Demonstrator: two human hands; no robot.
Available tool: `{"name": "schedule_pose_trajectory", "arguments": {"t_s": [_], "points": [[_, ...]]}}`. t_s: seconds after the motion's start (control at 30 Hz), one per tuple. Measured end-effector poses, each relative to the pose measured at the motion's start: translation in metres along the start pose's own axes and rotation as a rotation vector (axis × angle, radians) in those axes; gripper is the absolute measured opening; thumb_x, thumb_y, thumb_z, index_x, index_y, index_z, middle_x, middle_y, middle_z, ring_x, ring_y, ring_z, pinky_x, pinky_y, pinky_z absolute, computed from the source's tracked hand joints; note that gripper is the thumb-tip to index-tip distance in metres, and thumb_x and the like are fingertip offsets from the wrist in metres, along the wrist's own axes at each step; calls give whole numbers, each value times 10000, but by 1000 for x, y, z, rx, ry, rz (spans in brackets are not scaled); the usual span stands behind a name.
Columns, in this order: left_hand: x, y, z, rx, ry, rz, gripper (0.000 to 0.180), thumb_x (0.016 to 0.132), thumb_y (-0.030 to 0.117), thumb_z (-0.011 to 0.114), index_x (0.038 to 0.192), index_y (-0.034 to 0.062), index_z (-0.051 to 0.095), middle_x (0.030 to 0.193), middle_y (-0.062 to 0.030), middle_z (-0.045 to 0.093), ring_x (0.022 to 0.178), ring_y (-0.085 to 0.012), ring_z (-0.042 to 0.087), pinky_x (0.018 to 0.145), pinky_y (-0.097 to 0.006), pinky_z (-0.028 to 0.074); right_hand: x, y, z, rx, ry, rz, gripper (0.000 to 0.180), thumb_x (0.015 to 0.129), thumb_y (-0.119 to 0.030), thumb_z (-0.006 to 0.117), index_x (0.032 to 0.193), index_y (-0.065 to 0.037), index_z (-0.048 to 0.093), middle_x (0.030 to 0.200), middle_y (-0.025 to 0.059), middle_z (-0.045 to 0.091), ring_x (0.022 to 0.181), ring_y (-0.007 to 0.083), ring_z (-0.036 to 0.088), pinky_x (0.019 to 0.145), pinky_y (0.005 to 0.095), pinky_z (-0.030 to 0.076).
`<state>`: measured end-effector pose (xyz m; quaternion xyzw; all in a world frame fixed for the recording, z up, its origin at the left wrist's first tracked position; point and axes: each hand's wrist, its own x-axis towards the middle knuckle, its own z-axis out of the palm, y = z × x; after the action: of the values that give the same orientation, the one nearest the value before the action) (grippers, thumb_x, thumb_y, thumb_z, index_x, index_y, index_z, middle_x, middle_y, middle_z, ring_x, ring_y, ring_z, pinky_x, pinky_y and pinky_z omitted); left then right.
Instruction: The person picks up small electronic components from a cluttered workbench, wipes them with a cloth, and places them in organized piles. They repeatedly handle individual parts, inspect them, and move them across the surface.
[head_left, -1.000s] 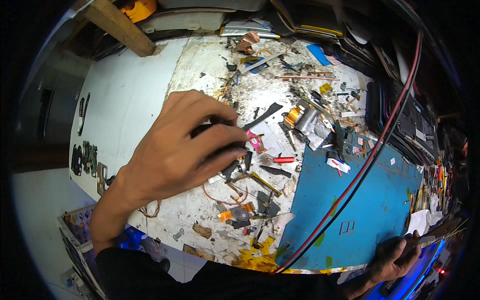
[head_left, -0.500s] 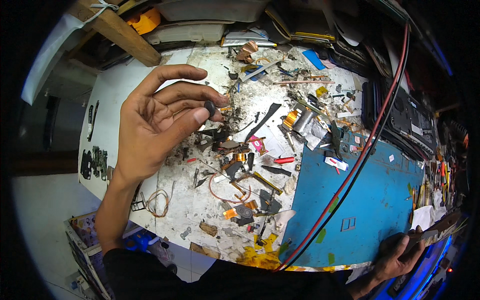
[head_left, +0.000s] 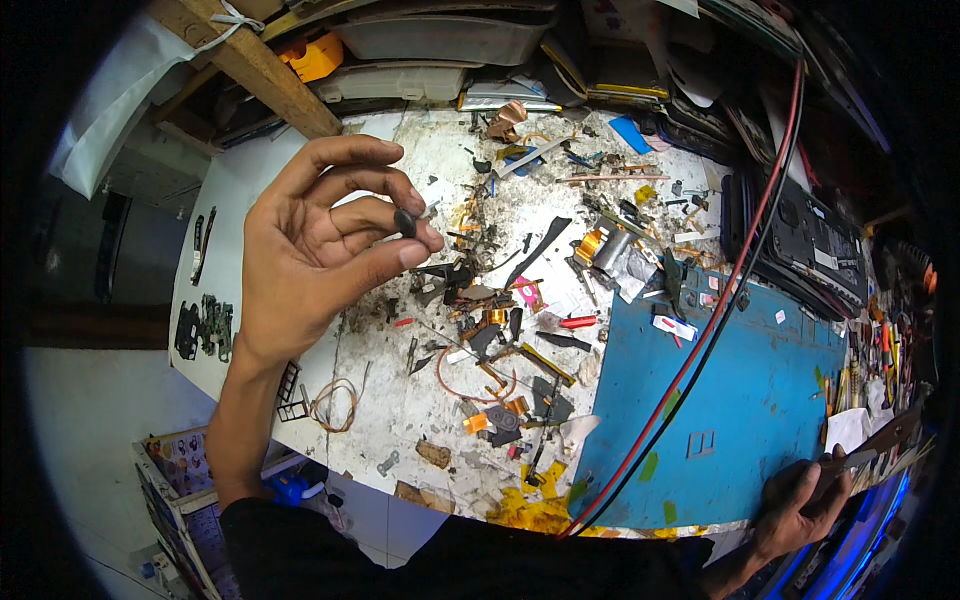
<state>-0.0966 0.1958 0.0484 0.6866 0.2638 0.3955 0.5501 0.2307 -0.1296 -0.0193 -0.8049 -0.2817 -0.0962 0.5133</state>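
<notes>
A: Two hands show, so which one has something in its grip?

B: The left hand [head_left: 310, 250]. It is raised above the worktop [head_left: 250, 190], palm turned toward the camera, with thumb and fingers curled in and closed on a small dark round part [head_left: 405, 222]. The part sits pinched between the thumb tip and the middle fingers, just above the heap of scrap [head_left: 500, 330].

A: And the other hand?

B: The right hand [head_left: 800, 500] is well to the right of the small dark round part, at the lower right edge of the blue mat [head_left: 740, 400]. Its fingers are wrapped around a thin dark tool [head_left: 870, 445], gripping it closed; I cannot tell what kind of tool it is.

A: What lies around the part?

B: Right of it and below it the scrap spreads over the white worktop: black plastic shards, orange flex strips, a small pink piece and a red-handled bit. Below the part, near the wrist, lies a loop of copper wire [head_left: 335, 405]. Far to the right of the part, a red and black cable [head_left: 720, 310] runs diagonally across the blue mat. Left of the part, at the worktop's edge, rest some dark circuit pieces [head_left: 205, 325]. Above the part, a wooden beam [head_left: 250, 65] slants past an orange object [head_left: 315, 55].
</notes>
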Motion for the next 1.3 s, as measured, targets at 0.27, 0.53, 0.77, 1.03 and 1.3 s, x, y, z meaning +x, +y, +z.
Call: {"name": "schedule_pose_trajectory", "arguments": {"t_s": [0.27,0.53,0.77,1.03,1.3], "points": [[1,-6,-6,244,-8,-47,312,867,-86,665,1165,-105,576,1112,-158,612,1004,-212,679,883,-311,568,2,3,0,-24,46,14,342,963,-115,612,1262,27,526,1218,132,601,1026,191,548,905,325,448],[0,-12,-1,308,-55,5,216,861,-59,653,1071,-25,685,1075,-116,594,1022,-186,629,871,-300,541,2,5,-4,-73,2,-7,358,961,-115,613,1274,31,518,1184,137,608,974,188,558,884,325,458],[-2,-9,3,801,-287,169,196,759,10,789,950,26,746,971,-95,567,864,-183,645,761,-300,562,1,5,-4,-55,18,15,368,957,-102,615,1281,33,505,1252,160,593,973,193,561,879,322,468],[-1,-11,7,905,-230,213,174,780,21,781,947,-11,743,961,-94,572,782,-183,652,710,-282,564,0,2,0,-53,31,-22,362,954,-96,615,1281,13,506,1256,144,591,967,188,563,838,323,490],[1,-11,1,631,-149,80,138,790,16,751,926,-5,748,885,-84,576,825,-179,603,756,-314,505,1,-8,7,-12,2,-42,361,958,-74,597,1301,9,523,1089,86,603,823,120,531,730,263,462]]}}
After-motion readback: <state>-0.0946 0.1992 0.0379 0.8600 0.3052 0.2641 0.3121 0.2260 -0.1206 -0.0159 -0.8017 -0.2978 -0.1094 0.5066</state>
